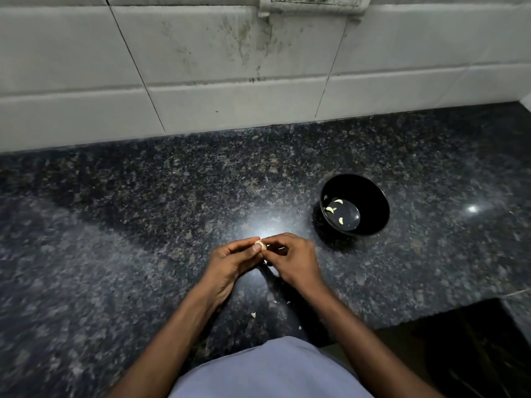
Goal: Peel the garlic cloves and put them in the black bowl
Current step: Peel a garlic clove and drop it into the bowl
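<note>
While the left hand [230,261] pinches the garlic clove [261,244] at its fingertips, the right hand [293,259] picks at its skin from beside. Small, light and likely slippery once bare, it wants a fingertip grip at the ends; the black bowl [370,196] sits on the tabletop [143,225] just beyond the right hand, with peeled cloves [334,209] inside.

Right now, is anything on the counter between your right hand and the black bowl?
No. In the head view, only bare granite counter separates the right hand from the black bowl.
</note>
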